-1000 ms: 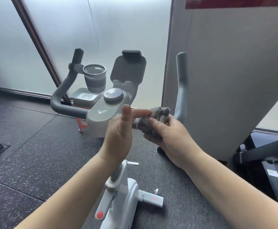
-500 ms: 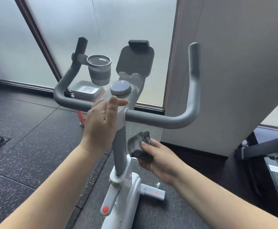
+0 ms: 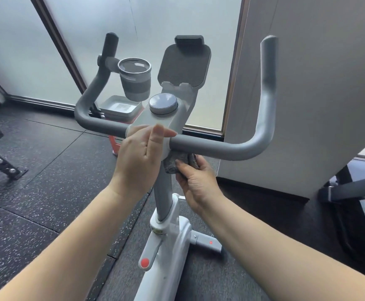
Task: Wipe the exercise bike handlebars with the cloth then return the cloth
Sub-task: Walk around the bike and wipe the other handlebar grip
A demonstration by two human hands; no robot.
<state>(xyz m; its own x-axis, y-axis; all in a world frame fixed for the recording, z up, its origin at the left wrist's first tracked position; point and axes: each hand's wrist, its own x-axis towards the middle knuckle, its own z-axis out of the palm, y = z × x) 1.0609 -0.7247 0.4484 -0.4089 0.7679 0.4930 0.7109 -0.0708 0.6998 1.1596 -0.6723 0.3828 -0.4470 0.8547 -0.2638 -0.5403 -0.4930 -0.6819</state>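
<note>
Wiping under an exercise bike's handlebars (image 3: 209, 146).
Right hand (image 3: 195, 181) grips the bunched cloth (image 3: 175, 162) against the bar's underside; left hand (image 3: 139, 155), fingers straight, steadies the centre. Best kept pressed upward.

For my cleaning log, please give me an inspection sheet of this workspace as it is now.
Surface: dark speckled rubber floor.
Job's things: grey cloth bunched under the handlebars, beside the stem.
Clutter: cup holder, round knob, tablet holder, white tray behind.
Hands: left hand open, resting on the bar's centre; right hand grips the cloth.
Cables: nothing seen.
Surroundings: frosted glass, grey panel, other equipment at both edges.
</note>
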